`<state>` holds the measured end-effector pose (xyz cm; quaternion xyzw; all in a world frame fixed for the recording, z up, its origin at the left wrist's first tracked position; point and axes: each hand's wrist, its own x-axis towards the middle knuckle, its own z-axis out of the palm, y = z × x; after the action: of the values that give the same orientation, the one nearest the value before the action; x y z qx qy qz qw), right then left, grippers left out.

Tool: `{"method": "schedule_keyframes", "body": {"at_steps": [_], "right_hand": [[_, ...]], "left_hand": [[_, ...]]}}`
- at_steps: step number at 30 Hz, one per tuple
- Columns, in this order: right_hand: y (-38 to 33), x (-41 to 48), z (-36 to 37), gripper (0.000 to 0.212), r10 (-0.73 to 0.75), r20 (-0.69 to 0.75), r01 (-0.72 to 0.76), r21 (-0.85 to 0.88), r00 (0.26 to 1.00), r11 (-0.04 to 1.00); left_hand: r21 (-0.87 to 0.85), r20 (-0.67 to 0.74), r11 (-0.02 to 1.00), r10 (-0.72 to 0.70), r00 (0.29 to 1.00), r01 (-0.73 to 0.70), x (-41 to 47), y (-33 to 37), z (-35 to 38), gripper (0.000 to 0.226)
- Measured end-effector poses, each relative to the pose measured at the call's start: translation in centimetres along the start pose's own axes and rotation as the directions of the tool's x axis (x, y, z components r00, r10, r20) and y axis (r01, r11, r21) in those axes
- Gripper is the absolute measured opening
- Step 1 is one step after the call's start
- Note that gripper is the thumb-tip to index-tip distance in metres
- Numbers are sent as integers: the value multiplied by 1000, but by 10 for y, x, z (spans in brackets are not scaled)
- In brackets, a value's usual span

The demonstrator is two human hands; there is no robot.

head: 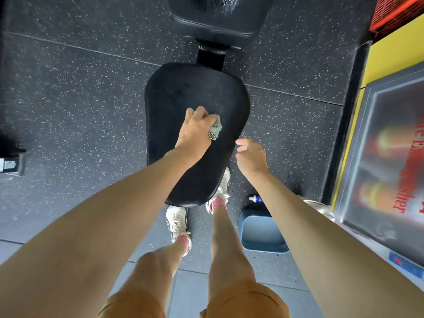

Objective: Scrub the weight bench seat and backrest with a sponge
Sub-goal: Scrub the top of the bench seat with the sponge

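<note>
Left hand (195, 131): fingers (200, 110) curled over a green sponge (217, 129), gripping it and pressing it onto the black seat (183, 88), near the seat's middle.
Right hand (251, 157): fingers loosely relaxed, holding nothing, just beside the seat's right edge.
Backrest (215, 21): beyond the seat's far end.
Blue tub (261, 232), small white-capped bottle (255, 199): on the floor (80, 99), right of the seat's near end.

Bright even light, wide-angle edge warp

Speckled black rubber floor (68, 99); poster (385, 157), orange crate (394, 12) right.
</note>
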<state>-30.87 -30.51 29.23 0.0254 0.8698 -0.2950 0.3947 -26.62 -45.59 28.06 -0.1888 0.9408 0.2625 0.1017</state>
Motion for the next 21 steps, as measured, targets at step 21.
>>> {"method": "schedule_keyframes", "body": {"at_steps": [21], "right_hand": [[29,-46,49,38,319,80,-321,429,944,844]], "left_hand": [[-89,477,875,457,751,-476,-143,-46,1,28]]}}
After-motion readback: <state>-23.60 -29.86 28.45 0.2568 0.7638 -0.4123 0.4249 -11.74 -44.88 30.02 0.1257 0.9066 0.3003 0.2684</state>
